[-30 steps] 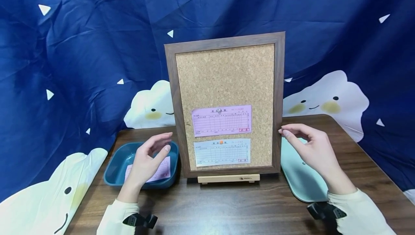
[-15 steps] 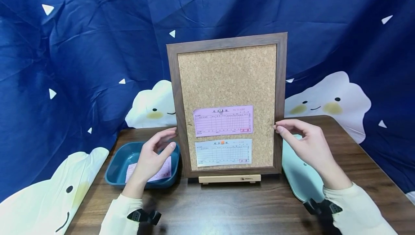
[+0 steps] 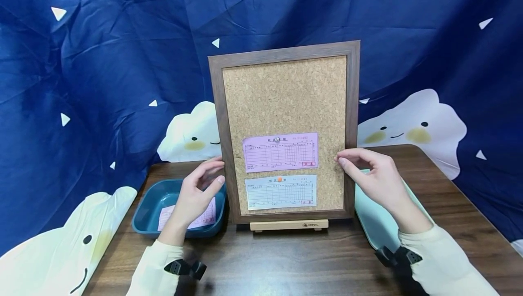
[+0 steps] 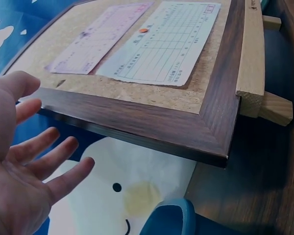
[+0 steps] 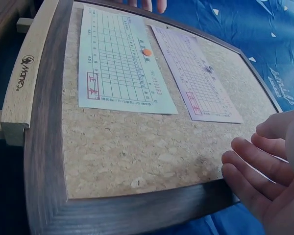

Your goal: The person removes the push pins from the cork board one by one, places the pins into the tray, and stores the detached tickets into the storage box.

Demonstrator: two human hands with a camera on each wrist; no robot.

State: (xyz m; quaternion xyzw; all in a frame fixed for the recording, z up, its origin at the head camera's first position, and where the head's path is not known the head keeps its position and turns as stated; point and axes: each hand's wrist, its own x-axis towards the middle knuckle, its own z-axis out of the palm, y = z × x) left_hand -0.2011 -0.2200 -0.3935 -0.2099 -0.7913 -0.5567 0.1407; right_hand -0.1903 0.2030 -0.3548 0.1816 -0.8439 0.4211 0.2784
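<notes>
A corkboard (image 3: 286, 96) in a dark wooden frame stands upright on a small wooden easel (image 3: 288, 225). Pinned on it are a pink receipt slip (image 3: 281, 155) under a clear pushpin (image 3: 277, 140) and, below, a pale blue-green slip (image 3: 282, 196) under an orange pushpin (image 3: 279, 179). My left hand (image 3: 199, 191) is beside the frame's left side, fingers loosely bent and spread, nothing in it. Across the frame's right side reaches my right hand (image 3: 372, 173), thumb and index tips close together near the cork; in the right wrist view no object shows in its relaxed fingers.
Left of the board, a dark teal bin (image 3: 140, 214) on the brown wooden table (image 3: 286, 264) has a pink slip (image 3: 202, 218) inside. A mint-green tray (image 3: 376, 223) lies at the right, partly behind my right arm. A blue curtain (image 3: 102, 60) with clouds hangs behind.
My right hand has moved left, from the frame's right edge to over the cork's right margin. My left hand has shifted slightly right and up, closer to the frame. Board and slips stay put.
</notes>
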